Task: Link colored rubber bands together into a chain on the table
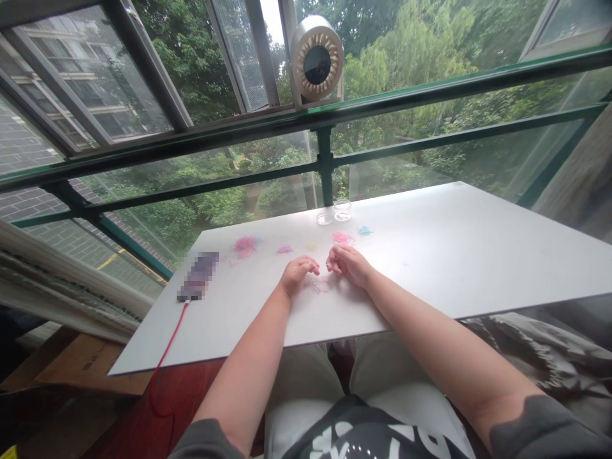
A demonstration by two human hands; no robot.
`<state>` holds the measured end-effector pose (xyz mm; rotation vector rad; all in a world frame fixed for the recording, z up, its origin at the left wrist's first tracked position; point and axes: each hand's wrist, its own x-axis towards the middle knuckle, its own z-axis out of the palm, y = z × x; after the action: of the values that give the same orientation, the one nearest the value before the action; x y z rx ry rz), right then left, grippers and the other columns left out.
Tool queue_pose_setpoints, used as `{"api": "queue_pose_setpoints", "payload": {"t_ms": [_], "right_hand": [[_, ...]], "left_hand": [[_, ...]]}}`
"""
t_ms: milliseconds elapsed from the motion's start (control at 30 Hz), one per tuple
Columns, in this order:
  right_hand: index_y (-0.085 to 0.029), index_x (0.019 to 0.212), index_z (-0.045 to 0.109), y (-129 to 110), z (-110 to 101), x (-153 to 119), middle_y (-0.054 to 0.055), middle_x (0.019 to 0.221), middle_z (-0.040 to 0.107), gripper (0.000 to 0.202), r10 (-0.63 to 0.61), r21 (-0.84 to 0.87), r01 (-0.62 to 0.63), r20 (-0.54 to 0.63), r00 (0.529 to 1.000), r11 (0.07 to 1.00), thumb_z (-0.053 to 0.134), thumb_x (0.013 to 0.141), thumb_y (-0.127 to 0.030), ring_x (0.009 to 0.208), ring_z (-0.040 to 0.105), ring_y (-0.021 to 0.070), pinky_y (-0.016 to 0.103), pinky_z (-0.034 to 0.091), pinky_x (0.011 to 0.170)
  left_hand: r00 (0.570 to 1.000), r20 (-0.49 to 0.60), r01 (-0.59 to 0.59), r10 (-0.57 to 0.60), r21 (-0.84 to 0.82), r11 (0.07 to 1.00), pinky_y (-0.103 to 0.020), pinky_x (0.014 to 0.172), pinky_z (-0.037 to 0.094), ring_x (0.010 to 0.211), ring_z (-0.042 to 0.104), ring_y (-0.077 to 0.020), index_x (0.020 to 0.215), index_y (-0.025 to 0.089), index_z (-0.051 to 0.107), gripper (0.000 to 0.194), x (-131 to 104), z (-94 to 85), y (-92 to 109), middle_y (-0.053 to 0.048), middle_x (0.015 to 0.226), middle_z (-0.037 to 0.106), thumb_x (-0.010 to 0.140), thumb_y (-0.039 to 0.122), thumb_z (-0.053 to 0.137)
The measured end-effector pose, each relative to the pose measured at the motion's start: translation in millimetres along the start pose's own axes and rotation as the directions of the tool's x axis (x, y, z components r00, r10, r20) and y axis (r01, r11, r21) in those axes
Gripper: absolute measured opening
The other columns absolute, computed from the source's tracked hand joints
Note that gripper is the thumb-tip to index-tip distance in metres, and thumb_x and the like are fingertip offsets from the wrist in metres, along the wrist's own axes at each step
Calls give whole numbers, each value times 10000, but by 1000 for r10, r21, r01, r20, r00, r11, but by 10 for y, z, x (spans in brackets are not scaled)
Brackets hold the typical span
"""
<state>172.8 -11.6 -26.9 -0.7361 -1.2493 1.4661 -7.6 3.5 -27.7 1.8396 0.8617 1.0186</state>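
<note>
Over the white table my left hand (297, 275) is low, its fingers curled in and the tips turned toward the right hand. Just across a narrow gap is my right hand (349, 265), closed with the fingertips pressed together. Anything held in either hand is too small to make out. Below and between them lie a few loose thin pink pieces (318, 285), like small rubber bands. Right behind my right hand is a pink pile (342, 238) of the same thin pieces. A small yellow pile (312, 246) and a purple pile (285, 250) are beyond my left hand.
Farther left is a larger pink pile (245, 245); a teal pile (364, 230) lies at the back. Clear round containers (325, 219) stand near the table's (478, 255) far edge. A blurred phone-like device (198, 275) with a red cable (173, 341) is at the left.
</note>
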Motion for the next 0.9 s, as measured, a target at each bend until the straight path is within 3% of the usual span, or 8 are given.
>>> {"api": "queue_pose_setpoints", "payload": {"t_ms": [200, 300, 533, 900], "right_hand": [[-181, 577, 436, 11, 13, -1, -63, 368, 368, 374, -1, -28, -1, -49, 999, 1000, 514, 765, -495, 326, 288, 62, 212, 188, 383], [-180, 544, 427, 12, 3, 5, -65, 342, 340, 391, 3, 11, -2, -72, 997, 1000, 510, 771, -487, 315, 280, 61, 213, 176, 374], [-168, 608, 461, 4, -21, 14, 21, 501, 583, 379, 26, 77, -23, -40, 999, 997, 504, 771, -508, 346, 382, 70, 212, 237, 375], [-158, 628, 481, 28, 19, -10, 18, 559, 618, 348, -9, -78, 8, -8, 1000, 997, 532, 774, -470, 379, 452, 68, 196, 318, 387]], "left_hand": [[992, -127, -17, 21, 32, 999, -280, 672, 404, 659, 502, -139, 384, 162, 424, 407, 14, 19, -39, -55, 616, 534, 774, 265, 367], [991, -137, 8, 1, 62, 998, -275, 684, 413, 681, 513, -142, 388, 162, 438, 424, 13, 15, -32, -61, 634, 545, 786, 281, 355], [1000, 22, 3, -4, 45, 999, -296, 787, 411, 766, 554, -166, 580, 128, 623, 385, 15, 10, -34, -79, 754, 619, 809, 350, 405], [994, 105, -1, -3, 44, 999, -288, 791, 444, 782, 585, -174, 654, 133, 667, 214, 6, 28, 1, -69, 770, 644, 733, 251, 506]]}}
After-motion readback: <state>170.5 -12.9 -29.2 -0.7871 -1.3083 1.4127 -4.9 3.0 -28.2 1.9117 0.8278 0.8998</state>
